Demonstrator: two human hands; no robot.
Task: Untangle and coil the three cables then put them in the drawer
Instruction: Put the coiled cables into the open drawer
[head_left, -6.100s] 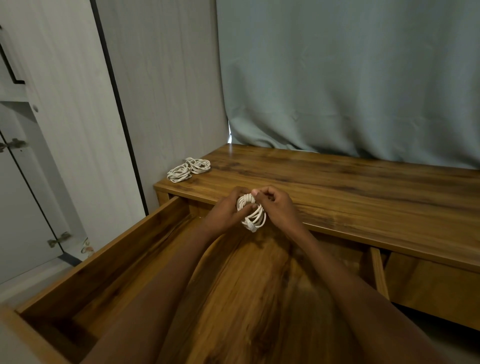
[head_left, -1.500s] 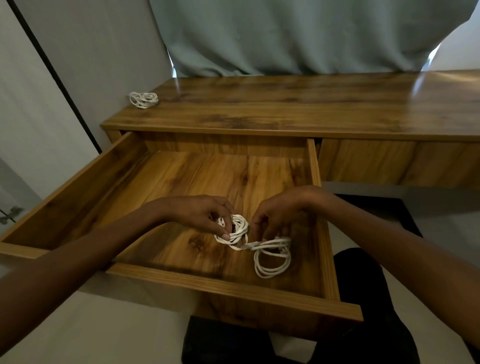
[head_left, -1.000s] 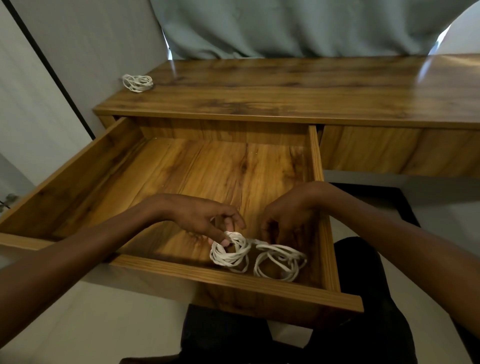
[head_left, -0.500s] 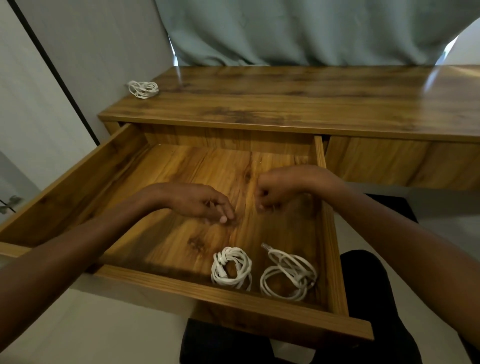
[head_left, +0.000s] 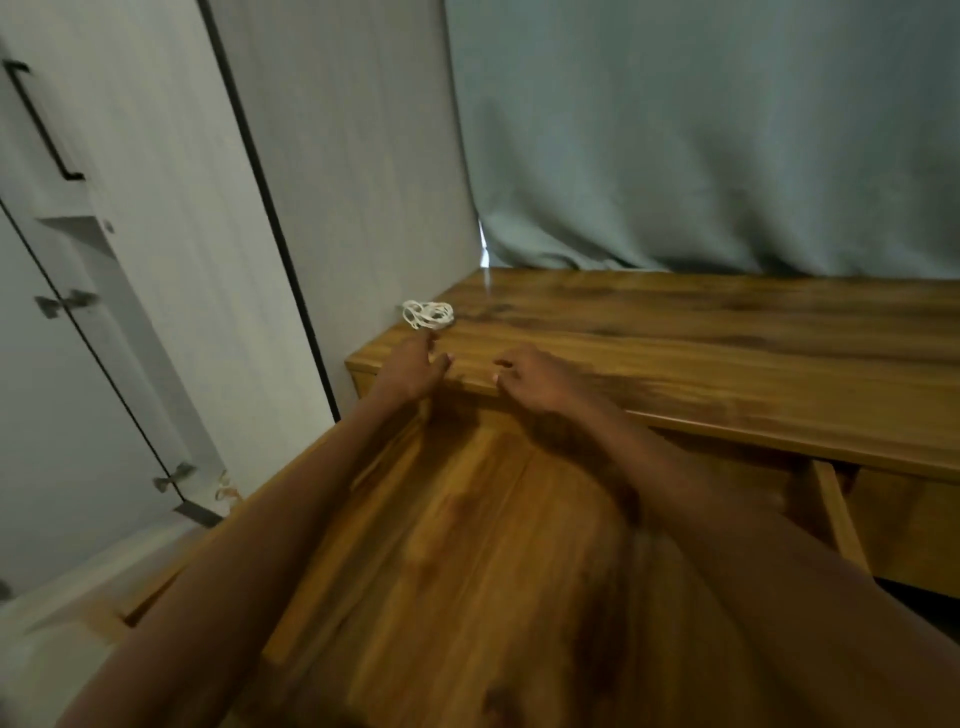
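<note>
Hands reach forward over the open drawer (head_left: 467, 545) toward the front edge of the wooden table (head_left: 727, 353). Left hand (head_left: 410, 369) lies at the table's near left corner with its fingers loosely extended and empty, the fingertips just short of a coiled white cable (head_left: 427, 314) that rests on the tabletop by that corner, close to the pale wall panel. Right hand (head_left: 535, 379) hovers beside it at the table edge, fingers spread and slightly bent, holding nothing. Both forearms stretch across the drawer, whose bare wooden floor shows between them; the picture is blurred here, and the near part of the drawer lies below the view. Behind the table hangs a grey-green curtain (head_left: 727, 135). At far left stand pale cabinet doors (head_left: 62, 364) with a dark handle.
</note>
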